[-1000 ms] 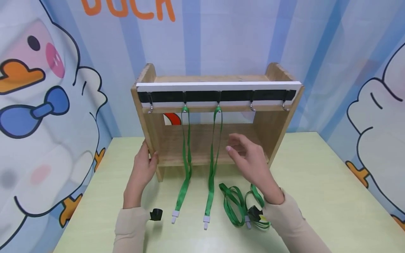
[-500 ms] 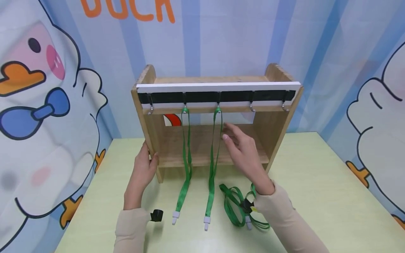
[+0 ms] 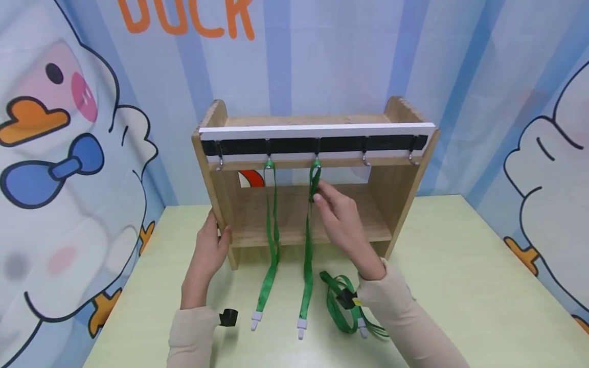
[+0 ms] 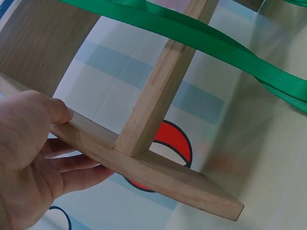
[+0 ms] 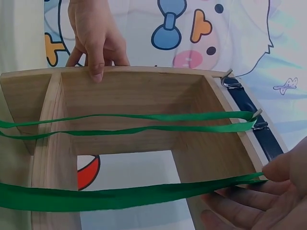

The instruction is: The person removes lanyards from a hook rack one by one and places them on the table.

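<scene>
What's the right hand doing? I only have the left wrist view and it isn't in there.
Observer: The right hand pinches a flat green ribbon lanyard near its upper end.
Operator: What's that lanyard hung on?
Observer: The middle silver metal hook of five on a white rail with a black stripe.
Operator: Any hooks bare?
Observer: Three: in the head view, the leftmost and the two rightmost.
</scene>
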A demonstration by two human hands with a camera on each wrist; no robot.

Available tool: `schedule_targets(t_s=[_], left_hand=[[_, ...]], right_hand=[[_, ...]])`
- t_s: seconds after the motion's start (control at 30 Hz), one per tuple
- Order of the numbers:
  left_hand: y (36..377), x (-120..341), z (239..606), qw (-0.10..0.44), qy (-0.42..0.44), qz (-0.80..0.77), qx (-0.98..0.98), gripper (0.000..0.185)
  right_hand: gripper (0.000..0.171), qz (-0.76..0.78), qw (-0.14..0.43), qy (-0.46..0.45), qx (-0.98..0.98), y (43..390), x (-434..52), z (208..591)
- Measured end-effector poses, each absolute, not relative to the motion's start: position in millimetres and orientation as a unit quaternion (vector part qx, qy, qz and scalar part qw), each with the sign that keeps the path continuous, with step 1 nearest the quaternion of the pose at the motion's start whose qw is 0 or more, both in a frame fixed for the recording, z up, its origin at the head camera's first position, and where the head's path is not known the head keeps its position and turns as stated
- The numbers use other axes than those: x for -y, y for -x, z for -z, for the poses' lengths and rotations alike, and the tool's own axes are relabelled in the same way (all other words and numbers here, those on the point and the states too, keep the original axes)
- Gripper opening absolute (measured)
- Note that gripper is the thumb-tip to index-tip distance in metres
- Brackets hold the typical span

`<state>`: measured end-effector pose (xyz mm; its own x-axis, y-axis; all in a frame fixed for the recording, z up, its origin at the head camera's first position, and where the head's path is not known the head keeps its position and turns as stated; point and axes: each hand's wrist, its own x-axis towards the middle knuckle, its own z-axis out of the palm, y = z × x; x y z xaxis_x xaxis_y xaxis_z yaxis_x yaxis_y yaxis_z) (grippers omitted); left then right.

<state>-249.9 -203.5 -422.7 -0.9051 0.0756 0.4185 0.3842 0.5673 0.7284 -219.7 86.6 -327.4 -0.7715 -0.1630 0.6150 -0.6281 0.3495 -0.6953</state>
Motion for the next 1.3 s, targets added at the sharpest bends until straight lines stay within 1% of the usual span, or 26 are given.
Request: schedule_targets(t_s=[0.1,0.3,0.5,0.83,0.97,1.1,1.3], left_hand=[[250,204,424,0.171,0.130,0.445,0.869,0.057],[252,204,424,0.166,0.128,0.449,0.869,0.057],[249,202,422,0.154,0.125,0.456,0.867,0.059],[249,203,421,0.156,0.125,0.452,0.869,0.060],[250,203,423,0.163,0.127,0.446,0.870,0.060],[250,202,423,0.168,0.130,0.446,0.870,0.060],[250,203,422,0.163,0.129,0.446,0.871,0.060]], right_hand=[[0.034,-0.520,0.221,-0.248,0.787,222,-82,326],[0.026,-0.531,0.226,-0.236,0.782,226,-77,324],[0.029,-0.542,0.230,-0.234,0.774,225,-76,324],[0.025,-0.568,0.261,-0.264,0.735,224,-74,321],[0.021,-0.564,0.256,-0.266,0.739,219,-77,324],[0.021,-0.564,0.247,-0.266,0.742,217,-80,327],[0.016,-0.590,0.207,-0.256,0.737,208,-83,338]])
